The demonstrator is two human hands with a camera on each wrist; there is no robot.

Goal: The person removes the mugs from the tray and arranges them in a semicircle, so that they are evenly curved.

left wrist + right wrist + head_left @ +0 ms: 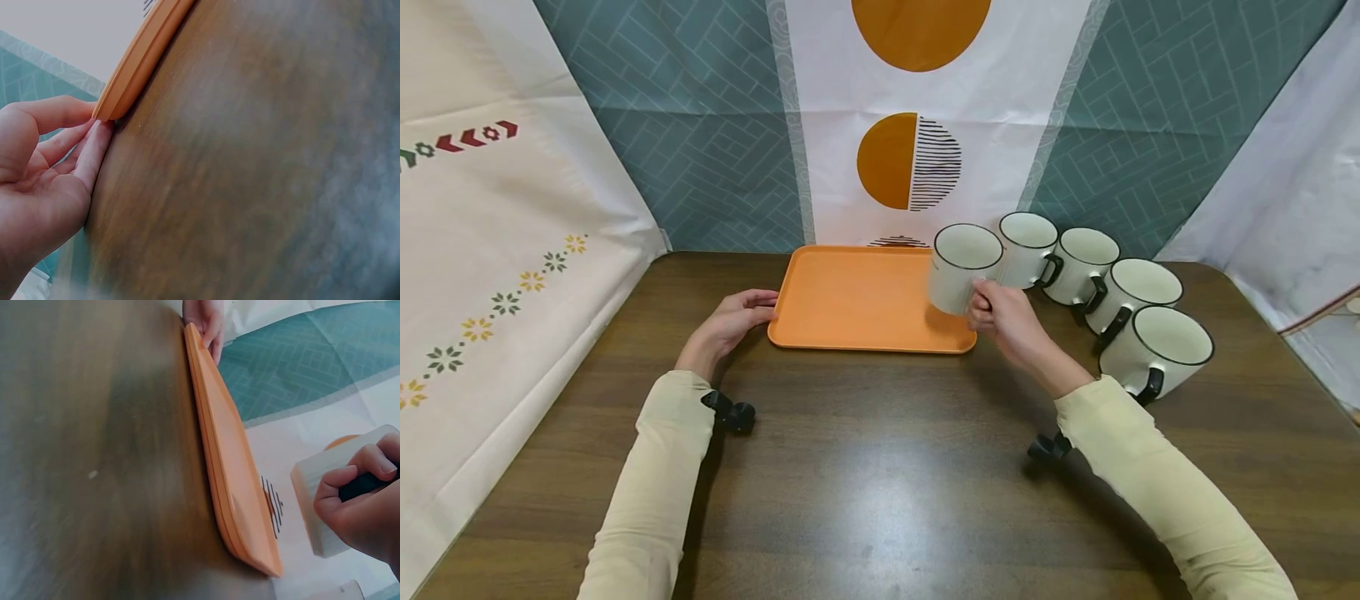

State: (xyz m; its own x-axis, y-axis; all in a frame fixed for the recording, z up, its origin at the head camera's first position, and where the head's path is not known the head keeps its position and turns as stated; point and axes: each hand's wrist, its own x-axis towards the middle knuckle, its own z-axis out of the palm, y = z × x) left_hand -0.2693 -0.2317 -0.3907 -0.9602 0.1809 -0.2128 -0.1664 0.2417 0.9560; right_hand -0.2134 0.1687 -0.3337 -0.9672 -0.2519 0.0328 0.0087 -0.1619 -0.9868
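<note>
An orange tray [857,300] lies on the wooden table. At its left end my left hand [733,323] pinches the rim, and the left wrist view shows the fingertips [92,112] meeting at the tray's corner. My right hand [1006,321] grips a white mug [953,279] by its dark handle, fingers curled round it. That mug is upright over the tray's right end, and a gap shows between its base and the tray [234,450] in the right wrist view. Its inside looks bare from above.
Several more white mugs with black rims and handles stand in a curved row to the right, among them a far mug [1026,242] and a near mug [1153,354]. A patterned cloth [700,125] hangs behind the table [820,467].
</note>
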